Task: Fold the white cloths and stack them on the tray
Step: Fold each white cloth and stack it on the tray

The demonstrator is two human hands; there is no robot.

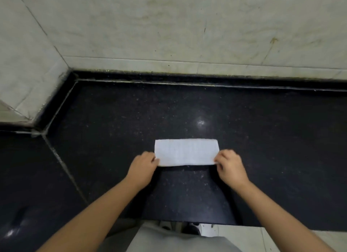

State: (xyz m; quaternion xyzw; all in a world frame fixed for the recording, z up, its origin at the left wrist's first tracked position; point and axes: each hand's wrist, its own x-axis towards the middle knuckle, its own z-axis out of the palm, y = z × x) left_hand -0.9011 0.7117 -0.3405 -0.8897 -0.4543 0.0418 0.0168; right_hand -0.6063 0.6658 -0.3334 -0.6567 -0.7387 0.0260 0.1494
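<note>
white cloth point(186, 152) lies folded in a flat strip on black worktop point(112, 120), near front edge. left hand point(143, 169) grip pinches its left end, right hand point(231, 167) grip pinches right end.

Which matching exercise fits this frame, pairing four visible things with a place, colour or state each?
Things:
1. white cloth
2. left hand
3. right hand
4. countertop

Descriptions:
a. black, speckled and glossy
b. pinches the cloth's near right corner
c. lies flat as a long folded rectangle
d. pinches the cloth's near left corner

Pairs: 1-c, 2-d, 3-b, 4-a
</note>
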